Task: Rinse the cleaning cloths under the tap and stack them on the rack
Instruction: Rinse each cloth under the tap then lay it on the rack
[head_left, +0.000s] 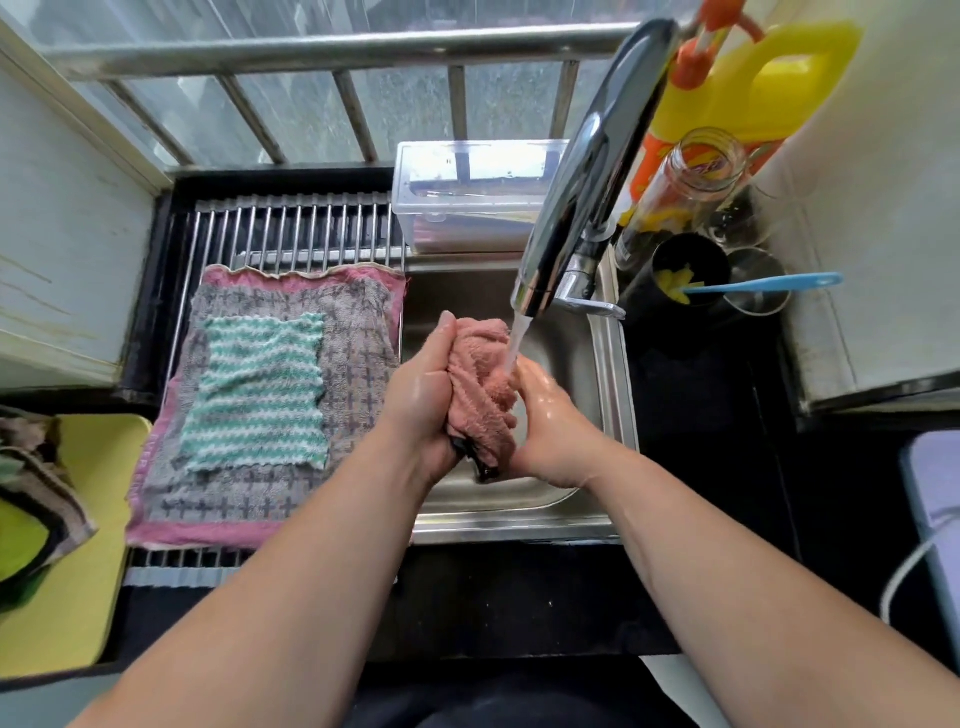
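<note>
Both your hands squeeze the pink cloth (480, 384) between them: left hand (423, 400) curled round its left side, right hand (550, 421) clasping its right, under the tap (576, 171) stream above the sink (608, 374).

Home kitchen, small, at a window. Evidence: stainless sink (615, 384) sunk into a dark counter (701, 415), chrome tap (582, 176) running, roll-up drying rack (291, 228) just left of the basin with a grey-pink cloth (353, 332) and green-striped cloth (260, 389) spread on it. Yellow detergent jug (769, 93), glass jar (691, 171), black cup (649, 296) with blue-handled utensil (769, 283), clear plastic box (467, 197). Metal window bars (353, 114) behind.
</note>
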